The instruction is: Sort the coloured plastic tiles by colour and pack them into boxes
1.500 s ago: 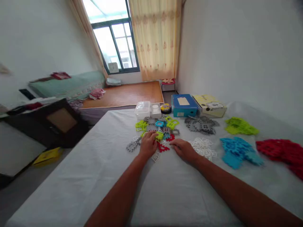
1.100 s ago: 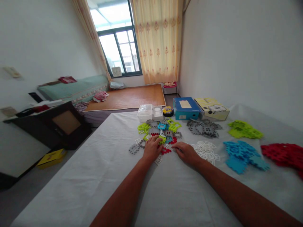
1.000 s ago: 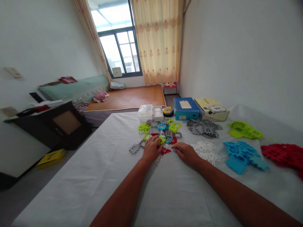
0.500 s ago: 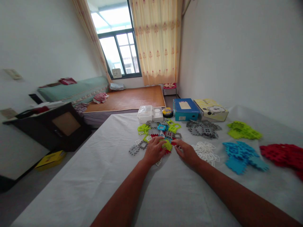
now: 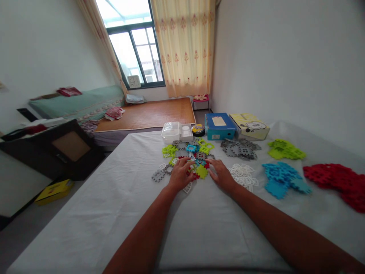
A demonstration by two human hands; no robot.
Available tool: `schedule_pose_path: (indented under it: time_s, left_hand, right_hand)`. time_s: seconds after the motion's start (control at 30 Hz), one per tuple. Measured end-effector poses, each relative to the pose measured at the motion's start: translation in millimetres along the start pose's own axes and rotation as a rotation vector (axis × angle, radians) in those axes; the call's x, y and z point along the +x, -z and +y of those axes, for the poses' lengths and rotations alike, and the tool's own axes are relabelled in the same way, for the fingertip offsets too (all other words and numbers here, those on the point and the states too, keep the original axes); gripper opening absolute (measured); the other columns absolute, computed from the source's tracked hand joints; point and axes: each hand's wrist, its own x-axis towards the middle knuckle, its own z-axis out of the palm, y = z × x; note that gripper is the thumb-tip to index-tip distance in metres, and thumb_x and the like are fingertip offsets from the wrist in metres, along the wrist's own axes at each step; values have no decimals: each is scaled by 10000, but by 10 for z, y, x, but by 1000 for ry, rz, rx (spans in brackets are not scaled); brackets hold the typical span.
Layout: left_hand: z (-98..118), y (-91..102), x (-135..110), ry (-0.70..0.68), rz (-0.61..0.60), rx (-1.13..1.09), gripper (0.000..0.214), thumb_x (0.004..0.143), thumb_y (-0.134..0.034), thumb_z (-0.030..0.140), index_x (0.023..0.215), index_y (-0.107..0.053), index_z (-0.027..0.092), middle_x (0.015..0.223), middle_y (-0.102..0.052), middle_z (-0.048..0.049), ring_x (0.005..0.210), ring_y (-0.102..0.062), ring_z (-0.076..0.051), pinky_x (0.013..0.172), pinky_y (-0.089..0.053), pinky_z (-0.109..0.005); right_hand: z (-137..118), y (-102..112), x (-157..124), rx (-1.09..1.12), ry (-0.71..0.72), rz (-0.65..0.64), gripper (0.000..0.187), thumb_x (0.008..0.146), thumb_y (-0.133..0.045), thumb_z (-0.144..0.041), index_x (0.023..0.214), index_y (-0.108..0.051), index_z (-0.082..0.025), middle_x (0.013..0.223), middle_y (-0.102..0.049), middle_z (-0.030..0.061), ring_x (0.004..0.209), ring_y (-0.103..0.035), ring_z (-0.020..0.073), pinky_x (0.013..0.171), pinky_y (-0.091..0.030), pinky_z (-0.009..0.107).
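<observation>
Green piece (image 5: pixel 202 172) now between my hands, moved right since earlier; lies flat, long axis unclear. Left hand (image 5: pixel 180 176), right hand (image 5: pixel 221 176) rest loosely spread on mixed pile (image 5: pixel 189 152); grip unclear.

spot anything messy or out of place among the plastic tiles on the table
Mostly tidy: the piles to the right are sorted by colour. Only the mixed pile at the left hand and right hand is jumbled, with grey strays beside it.

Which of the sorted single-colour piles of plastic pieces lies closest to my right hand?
The white pile, just right of your right hand. The grey, blue, lime-green and red piles all lie farther off.
</observation>
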Motion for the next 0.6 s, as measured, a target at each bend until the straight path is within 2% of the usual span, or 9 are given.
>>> schedule_pose_path:
  time_s: [0.13, 0.3, 0.37, 0.47, 0.6]
  left_hand:
    - [-1, 21, -7, 14, -69, 9, 523, 725, -619, 140, 1235, -573, 244, 1303, -525, -84, 1185, -486, -260, 1019, -411, -433]
    - [29, 24, -10, 12, -109, 4, 555, 723, -618, 154, 1265, -551, 249, 1326, -515, -90, 1214, -478, -266, 1026, -403, -437]
    - [29, 24, -10, 7, -108, 9, 538, 730, -611, 151, 1258, -556, 244, 1320, -521, -92, 1211, -485, -263, 1026, -404, -436]
    - [3, 12, -10, -3, -102, 27, 512, 745, -601, 155, 1249, -561, 238, 1301, -537, -92, 1188, -504, -255, 1007, -425, -429]
    - [-57, -21, -8, -36, -86, 55, 470, 778, -583, 164, 1242, -563, 238, 1287, -550, -91, 1174, -519, -249, 986, -446, -430]
  right_hand:
    - [-19, 0, 21, -35, -17, -47, 479, 872, -536, -229, 1346, -480, -182, 1241, -595, 139, 1115, -513, 283, 954, -443, 469]
    - [-157, 9, 28, -87, 36, -218, 576, 788, -693, -406, 1307, -531, -215, 1227, -619, 131, 1143, -502, 300, 920, -439, 462]
    - [-212, 9, 21, -83, 72, -243, 492, 798, -687, -358, 1254, -571, -216, 1200, -637, 115, 1110, -520, 278, 929, -441, 443]
    - [-259, 11, 19, -66, 108, -227, 336, 853, -590, -203, 1188, -611, -196, 1103, -677, 95, 1014, -562, 234, 925, -459, 394]
    - [-252, 160, 90, -158, 103, -184, 306, 895, -490, -125, 1162, -633, -175, 1040, -704, 92, 955, -604, 215, 871, -481, 352]
